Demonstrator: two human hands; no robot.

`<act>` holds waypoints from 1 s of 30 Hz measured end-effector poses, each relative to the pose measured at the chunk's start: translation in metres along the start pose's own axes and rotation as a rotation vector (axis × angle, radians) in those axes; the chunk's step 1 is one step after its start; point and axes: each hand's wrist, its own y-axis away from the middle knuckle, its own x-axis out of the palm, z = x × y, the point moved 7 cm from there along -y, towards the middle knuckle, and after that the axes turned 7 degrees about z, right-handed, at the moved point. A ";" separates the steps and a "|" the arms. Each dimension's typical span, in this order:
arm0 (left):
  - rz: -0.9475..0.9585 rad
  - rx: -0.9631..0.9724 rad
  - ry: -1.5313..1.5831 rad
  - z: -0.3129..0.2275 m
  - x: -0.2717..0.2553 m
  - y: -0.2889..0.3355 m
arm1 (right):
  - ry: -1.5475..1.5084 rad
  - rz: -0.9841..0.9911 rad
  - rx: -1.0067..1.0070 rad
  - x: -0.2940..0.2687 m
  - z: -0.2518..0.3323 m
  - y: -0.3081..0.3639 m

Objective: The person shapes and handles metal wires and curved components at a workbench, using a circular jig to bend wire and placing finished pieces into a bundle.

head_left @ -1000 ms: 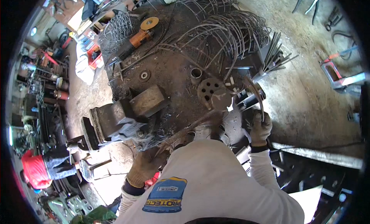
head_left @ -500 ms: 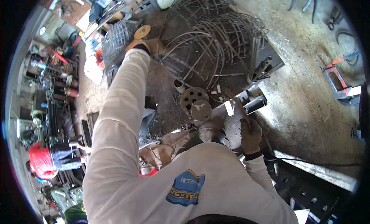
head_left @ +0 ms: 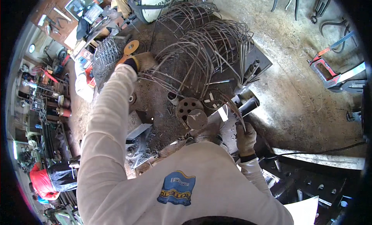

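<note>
A knit work glove covers my left hand [head_left: 145,62], which reaches far forward to the ends of a large tangle of bent metal rods [head_left: 205,50]. Its fingers curl downward, and what they grip is hidden beneath them. My right hand [head_left: 246,139], also gloved, is low on the right, closed around a few thin brownish metal rods [head_left: 235,112] that slant up and to the left. Between my hands, nearer my body, stand a round plate with holes [head_left: 188,106] and a plain round metal disc [head_left: 197,119]. A short open pipe [head_left: 172,96] is beside them.
An orange angle grinder [head_left: 130,48] lies beyond my left wrist. Pipe pieces [head_left: 250,105] stand right of the rods. A red hacksaw [head_left: 327,72] and pliers are at the far right. A wire mesh roll [head_left: 108,52] sits at left. A person in red [head_left: 42,180] is off left.
The whole view has shifted, so the bench things appear farther left and lower. Both hands stay in nearly the same places by the rods. The rods at my right hand show more clearly.
</note>
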 end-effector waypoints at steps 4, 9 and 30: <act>0.161 -0.191 0.309 0.044 -0.008 0.056 | -0.065 0.039 0.045 0.008 -0.001 0.002; -0.028 -0.392 0.903 0.049 -0.085 0.102 | -0.110 0.001 0.087 0.000 -0.012 0.009; -0.196 -0.594 0.167 0.162 -0.135 -0.228 | 0.040 0.081 0.211 -0.016 -0.003 0.043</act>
